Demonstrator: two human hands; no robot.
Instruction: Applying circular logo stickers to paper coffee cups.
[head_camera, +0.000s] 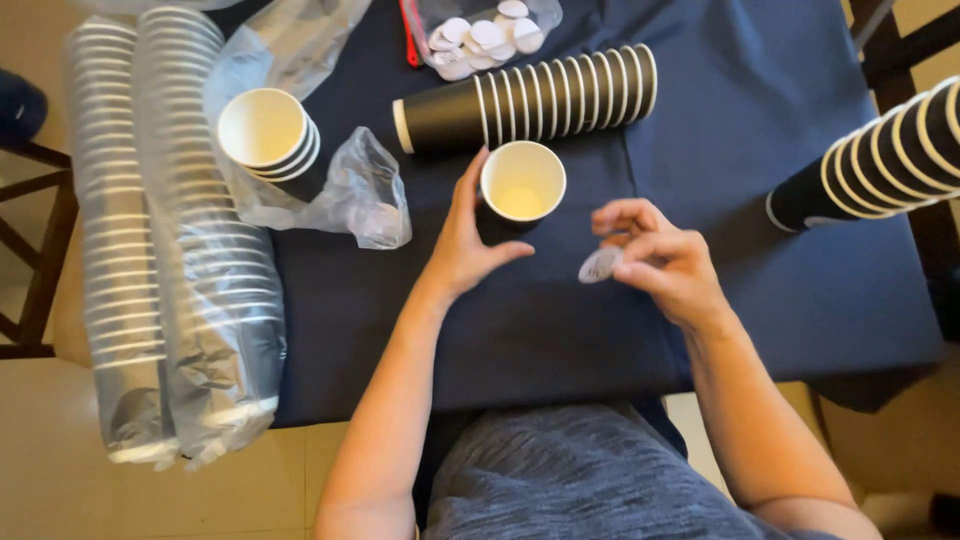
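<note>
Here, left hand (462, 245) cupping upright black cup (520, 187), right hand (660, 262) fingers pinching round white sticker (600, 265) — clear bag of discs (483, 35) behind.

Your forearms are bare, no sleeves, watch or rings visible; you wear a heathered blue-grey knit shirt (580, 480).

We see bare blue cloth (560, 330) between our two hands and the table's near edge, open for passing. Ahead, the upright cup (521, 185) stands just behind that gap, and a lying stack of dark cups (530, 100) bars the way beyond it. To the left, crumpled plastic (365, 200) and wrapped cup sleeves (170, 240) crowd the table. Another stack (880, 160) blocks the far right; the cloth between is free.
</note>
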